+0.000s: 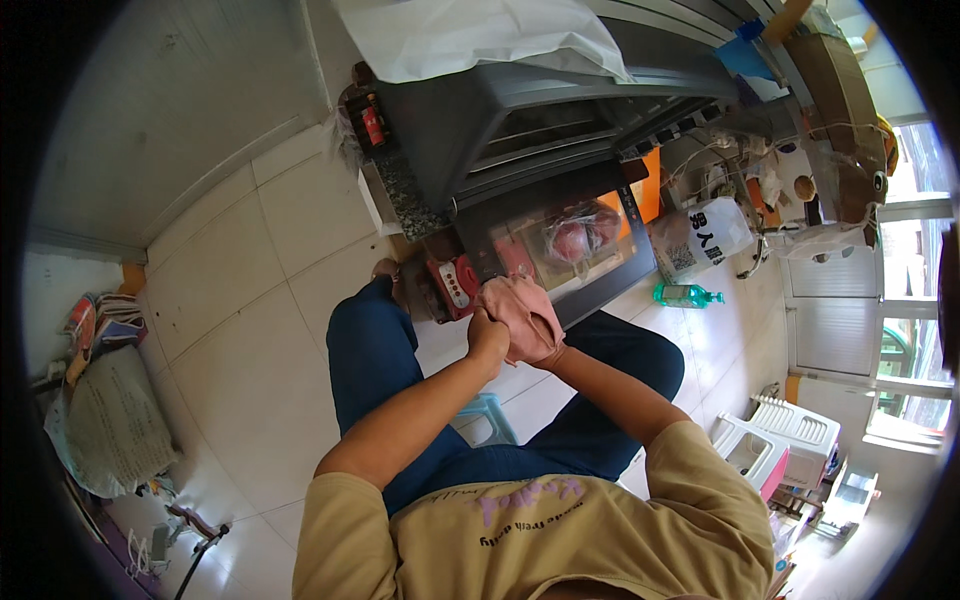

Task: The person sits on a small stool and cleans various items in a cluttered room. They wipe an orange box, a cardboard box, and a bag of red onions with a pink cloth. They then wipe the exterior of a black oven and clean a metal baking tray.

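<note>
A pink cloth [517,311] is bunched in front of me, above the gap between my knees. My left hand [489,341] grips its left edge, fingers curled into the fabric. My right hand [551,360] is mostly covered by the cloth; only the wrist and the base of the hand show clearly, so its finger pose is hidden. A dark opening or fold shows on the cloth's right side. Just beyond it, the lowered glass oven door [600,289] bears a clear plastic bag of round reddish things [574,236], perhaps fruit.
The dark oven [442,135] stands ahead. Left of its door is a red box with a white panel [454,286]. A green bottle [686,295] and a printed plastic bag [701,236] lie at right. A blue stool [495,416] shows between my legs; white stools [795,435] stand far right.
</note>
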The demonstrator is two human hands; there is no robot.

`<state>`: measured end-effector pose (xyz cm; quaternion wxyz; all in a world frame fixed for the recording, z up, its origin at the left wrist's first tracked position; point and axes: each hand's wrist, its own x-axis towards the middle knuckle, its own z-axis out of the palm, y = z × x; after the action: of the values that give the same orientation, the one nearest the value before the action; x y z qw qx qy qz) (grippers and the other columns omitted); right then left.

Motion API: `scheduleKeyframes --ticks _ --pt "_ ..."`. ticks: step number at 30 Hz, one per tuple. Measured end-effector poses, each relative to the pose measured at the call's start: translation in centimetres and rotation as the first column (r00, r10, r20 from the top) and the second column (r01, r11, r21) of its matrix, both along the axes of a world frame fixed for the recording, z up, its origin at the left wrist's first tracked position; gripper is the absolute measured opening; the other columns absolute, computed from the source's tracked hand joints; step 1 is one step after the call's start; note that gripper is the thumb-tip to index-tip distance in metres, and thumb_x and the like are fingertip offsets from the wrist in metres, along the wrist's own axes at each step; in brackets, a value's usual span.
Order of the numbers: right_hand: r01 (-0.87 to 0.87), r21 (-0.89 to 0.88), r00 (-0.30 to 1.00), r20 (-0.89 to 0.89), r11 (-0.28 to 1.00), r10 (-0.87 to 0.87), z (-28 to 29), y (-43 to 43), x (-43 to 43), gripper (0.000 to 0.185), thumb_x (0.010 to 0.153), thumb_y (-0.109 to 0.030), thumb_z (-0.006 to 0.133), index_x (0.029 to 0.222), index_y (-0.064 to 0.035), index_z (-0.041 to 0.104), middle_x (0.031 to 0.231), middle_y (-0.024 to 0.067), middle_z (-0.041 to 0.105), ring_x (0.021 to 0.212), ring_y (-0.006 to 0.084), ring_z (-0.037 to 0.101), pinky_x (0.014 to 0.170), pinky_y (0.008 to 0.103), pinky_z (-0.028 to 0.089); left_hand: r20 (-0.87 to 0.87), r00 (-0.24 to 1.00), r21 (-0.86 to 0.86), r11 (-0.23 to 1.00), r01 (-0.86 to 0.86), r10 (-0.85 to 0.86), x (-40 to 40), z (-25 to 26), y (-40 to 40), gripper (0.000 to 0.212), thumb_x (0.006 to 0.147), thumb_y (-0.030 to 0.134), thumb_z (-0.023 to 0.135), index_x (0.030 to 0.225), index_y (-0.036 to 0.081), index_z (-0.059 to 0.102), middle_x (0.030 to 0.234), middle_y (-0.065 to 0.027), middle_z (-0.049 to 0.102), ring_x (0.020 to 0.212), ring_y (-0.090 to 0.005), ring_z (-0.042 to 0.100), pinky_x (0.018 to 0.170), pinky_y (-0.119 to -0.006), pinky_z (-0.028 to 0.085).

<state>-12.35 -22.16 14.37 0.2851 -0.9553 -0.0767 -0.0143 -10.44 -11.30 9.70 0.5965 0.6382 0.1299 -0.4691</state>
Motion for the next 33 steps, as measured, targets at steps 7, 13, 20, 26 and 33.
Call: scheduleKeyframes --ticks 7,13,20,26,33 --pt "0.203 -0.107 0.979 0.029 0.973 -0.201 -5.4 -0.6 6.8 0.035 0.074 -0.03 0.063 0.105 -0.0124 0.059 0.103 0.016 0.059 0.102 0.0361 0.054 0.091 0.0397 0.043 0.068 0.998 0.079 0.997 -0.012 0.006 -1.2 -5.3 -0.8 0.05 0.078 -0.005 0.042 0.126 0.007 0.042 0.108 -0.0095 0.053 0.088 -0.0185 0.055 0.068 -0.033 0.048" --pt "0.318 -0.01 0.894 0.336 0.948 -0.296 -6.1 -0.6 3.4 0.04 0.065 -0.026 0.063 0.101 -0.0103 0.061 0.097 0.0175 0.059 0.095 0.0387 0.054 0.085 0.0434 0.043 -0.074 0.997 -0.022 0.999 0.035 -0.037 -0.3 0.1 -1.4 0.044 0.085 0.003 0.043 0.13 0.003 0.043 0.125 -0.0147 0.051 0.115 -0.0223 0.049 0.098 -0.033 0.038" --pt "0.177 -0.174 0.977 0.147 0.969 -0.152 -0.4 -3.3 5.2 0.039 0.058 -0.02 0.059 0.095 -0.0096 0.063 0.098 0.0146 0.06 0.096 0.0368 0.055 0.081 0.0424 0.044 -0.099 0.992 -0.04 0.996 0.073 -0.077 -0.1 2.0 -0.9 0.037 0.083 -0.002 0.045 0.119 0.005 0.044 0.117 -0.0099 0.054 0.108 -0.0191 0.051 0.096 -0.031 0.04" --pt "0.335 -0.167 0.935 0.178 0.927 -0.306 -3.9 -4.5 7.3 0.039 0.062 -0.022 0.061 0.099 -0.0095 0.063 0.101 0.0151 0.06 0.099 0.0357 0.055 0.084 0.0413 0.044 -0.132 0.991 -0.084 0.996 0.0 -0.011 -0.2 1.8 -1.5 0.045 0.073 -0.012 0.041 0.115 0.004 0.042 0.117 -0.0115 0.051 0.109 -0.0202 0.05 0.097 -0.031 0.038" --pt "0.17 -0.156 0.974 0.179 0.973 -0.142 -4.0 -5.0 5.3 0.039 0.066 -0.024 0.063 0.102 -0.0093 0.063 0.105 0.0156 0.06 0.103 0.0345 0.056 0.087 0.0401 0.044 -0.165 0.986 -0.015 1.0 0.01 -0.013 0.0 2.2 -1.0 0.057 0.071 -0.014 0.04 0.125 0.003 0.038 0.126 -0.0128 0.046 0.116 -0.0223 0.046 0.102 -0.03 0.034"
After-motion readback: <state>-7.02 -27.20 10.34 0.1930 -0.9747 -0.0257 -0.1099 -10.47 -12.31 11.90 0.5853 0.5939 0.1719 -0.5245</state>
